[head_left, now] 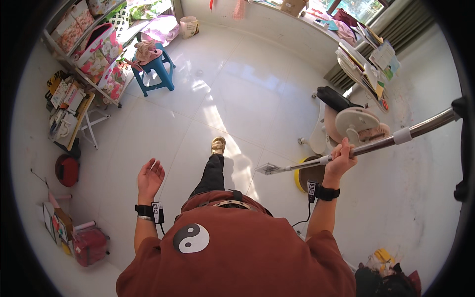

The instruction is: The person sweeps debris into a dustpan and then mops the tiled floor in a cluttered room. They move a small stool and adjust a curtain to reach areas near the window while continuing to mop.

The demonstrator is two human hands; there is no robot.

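My right hand [341,157] is wrapped round a long metal mop pole [372,145]. The pole slants from the right edge down to the left, and a pale collar circles its thicker upper part. At its thin lower end is a small greyish, flat frame [268,169] over the floor; no cloth can be made out on it. My left hand [150,176] hangs free at my left side, fingers loosely spread and holding nothing. Each wrist wears a black strap with a small device. One foot in a tan shoe [218,145] is stretched forward on the tiles.
A blue stool [157,72] with a pink item on it stands far left, beside a shelf of floral boxes [92,67]. Near the right wall are a white wheeled chair [324,129], a round yellow-rimmed object [299,177] and a paper-laden desk [363,74]. A red bag [90,246] sits at left.
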